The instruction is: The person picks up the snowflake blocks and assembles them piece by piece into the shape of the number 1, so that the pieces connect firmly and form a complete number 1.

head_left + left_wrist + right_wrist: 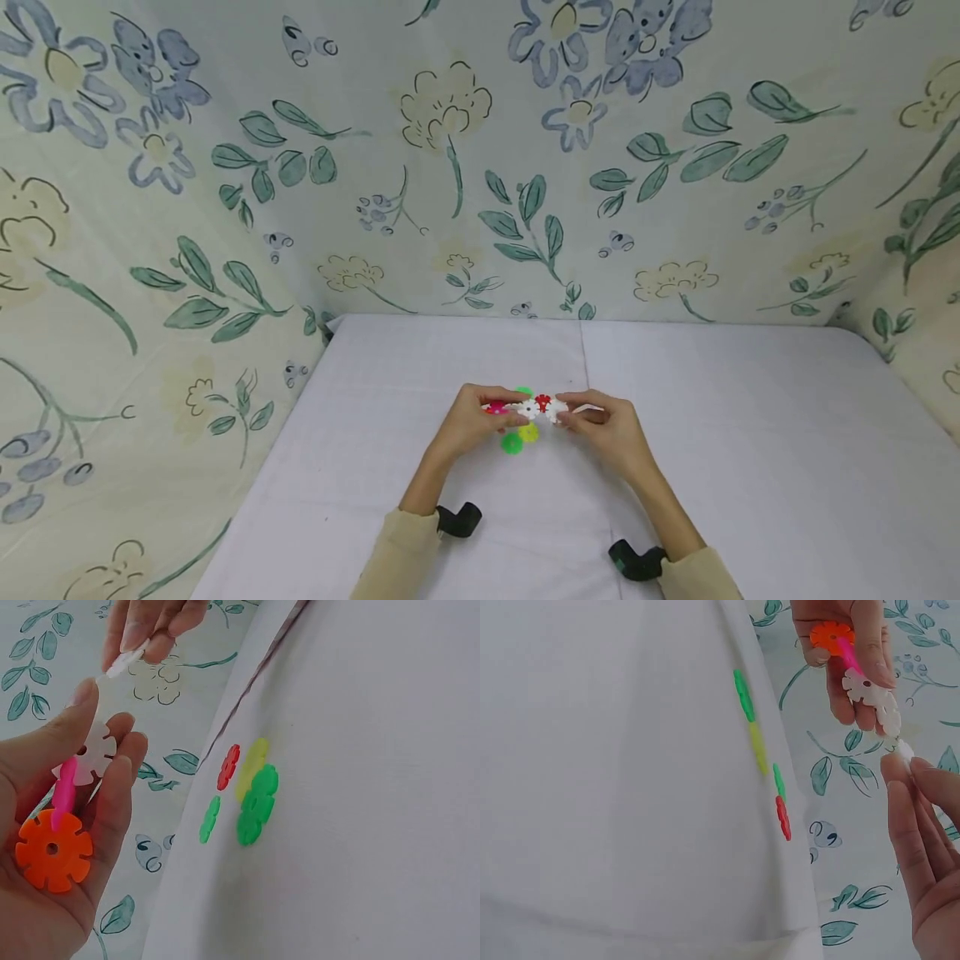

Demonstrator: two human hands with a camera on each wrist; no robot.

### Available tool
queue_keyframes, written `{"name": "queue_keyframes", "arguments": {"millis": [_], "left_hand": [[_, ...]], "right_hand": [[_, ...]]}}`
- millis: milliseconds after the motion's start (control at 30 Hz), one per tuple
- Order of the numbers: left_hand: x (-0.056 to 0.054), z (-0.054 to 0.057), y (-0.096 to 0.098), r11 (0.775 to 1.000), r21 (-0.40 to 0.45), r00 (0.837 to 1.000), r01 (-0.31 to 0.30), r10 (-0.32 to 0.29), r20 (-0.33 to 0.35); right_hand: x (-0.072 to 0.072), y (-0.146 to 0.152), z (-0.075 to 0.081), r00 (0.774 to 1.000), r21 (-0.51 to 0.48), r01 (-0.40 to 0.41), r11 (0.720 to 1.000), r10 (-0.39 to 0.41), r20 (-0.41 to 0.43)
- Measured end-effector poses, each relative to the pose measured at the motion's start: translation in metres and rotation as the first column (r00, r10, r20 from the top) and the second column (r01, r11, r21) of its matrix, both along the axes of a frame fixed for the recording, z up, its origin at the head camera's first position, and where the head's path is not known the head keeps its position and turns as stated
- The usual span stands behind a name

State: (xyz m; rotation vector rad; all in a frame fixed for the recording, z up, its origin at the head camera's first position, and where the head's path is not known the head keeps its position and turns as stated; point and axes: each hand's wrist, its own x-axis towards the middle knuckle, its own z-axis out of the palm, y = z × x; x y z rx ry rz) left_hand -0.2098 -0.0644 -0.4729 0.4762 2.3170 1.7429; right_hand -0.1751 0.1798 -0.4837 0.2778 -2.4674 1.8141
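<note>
My left hand (467, 421) holds a short chain of notched plastic snowflake discs between thumb and fingers. In the left wrist view the chain has an orange disc (52, 859) by the palm, a pink disc (64, 791) seen edge-on, and a white disc (96, 750) beneath the thumb. Another white disc (889, 718) extends from that end in the right wrist view. Opposite, my right hand (611, 427) pinches a white disc (906, 752) by its edge, right at the chain's white end. Both hands are raised over the table, facing each other.
Loose discs lie on the white-covered table (360, 467) below the hands: a red disc (229, 766), a yellow disc (529, 432), a green disc (512, 443) and another green disc (210, 819). Floral cloth (450, 250) hangs behind and at the sides.
</note>
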Motion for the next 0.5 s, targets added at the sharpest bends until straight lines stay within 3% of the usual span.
{"name": "queue_keyframes", "arguments": {"millis": [100,367,500], "left_hand": [[0.0,0.001,0.0,1.0,0.009,1.0,0.026,-0.026,-0.001],[0.001,0.002,-0.005,0.993,0.065,0.995,0.094,-0.095,0.018],[0.002,0.004,-0.007,0.989,0.089,0.993,0.117,-0.12,0.023]], "right_hand": [[0.004,0.0,0.006,0.999,-0.061,-0.016,0.998,0.013,-0.045],[0.013,-0.009,0.01,0.987,-0.048,0.001,0.999,-0.009,-0.161],[0.015,-0.011,0.01,0.985,-0.082,-0.031,0.996,0.017,-0.17]]}}
